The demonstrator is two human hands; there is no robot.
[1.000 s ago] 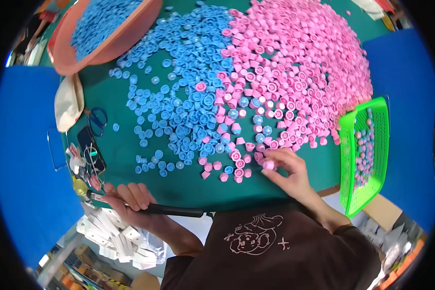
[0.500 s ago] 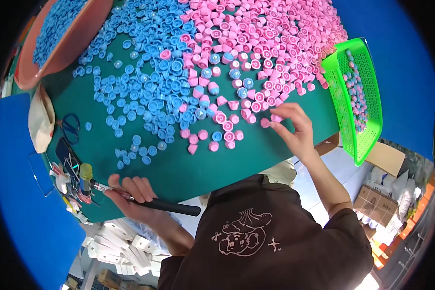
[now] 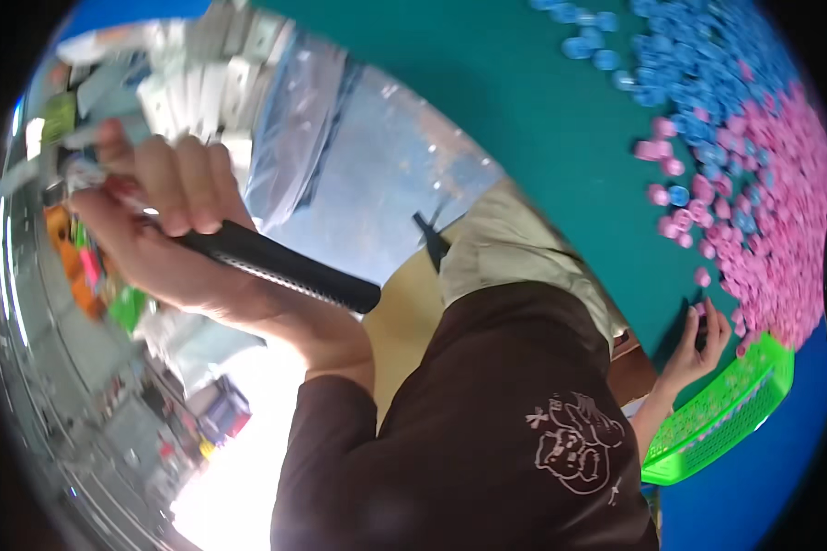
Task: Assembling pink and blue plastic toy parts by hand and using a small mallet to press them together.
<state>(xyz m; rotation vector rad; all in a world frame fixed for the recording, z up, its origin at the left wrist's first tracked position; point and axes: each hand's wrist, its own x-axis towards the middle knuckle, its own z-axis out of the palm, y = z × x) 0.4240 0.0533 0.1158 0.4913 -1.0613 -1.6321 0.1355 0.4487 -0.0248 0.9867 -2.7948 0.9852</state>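
Two hands in view: left hand (image 3: 170,234) clenched round 1 black rod-like tool (image 3: 280,268), held up off the worktop (image 3: 524,101). Right hand (image 3: 694,344) rests at the worktop edge, fingers loose, touching pink caps (image 3: 781,230); can't tell if it pinches one. Caps too many to count, pink heap beside blue caps (image 3: 698,64). 1 green basket (image 3: 721,422) just beside right hand.

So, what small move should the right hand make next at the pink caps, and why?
Probably it should close its fingertips on one small pink plastic cap and carry it toward the bright green plastic basket. The right hand rests with spread fingers at the table's edge beside the pink pile, and the basket lies just beside it. The left hand grips a black-handled tool.
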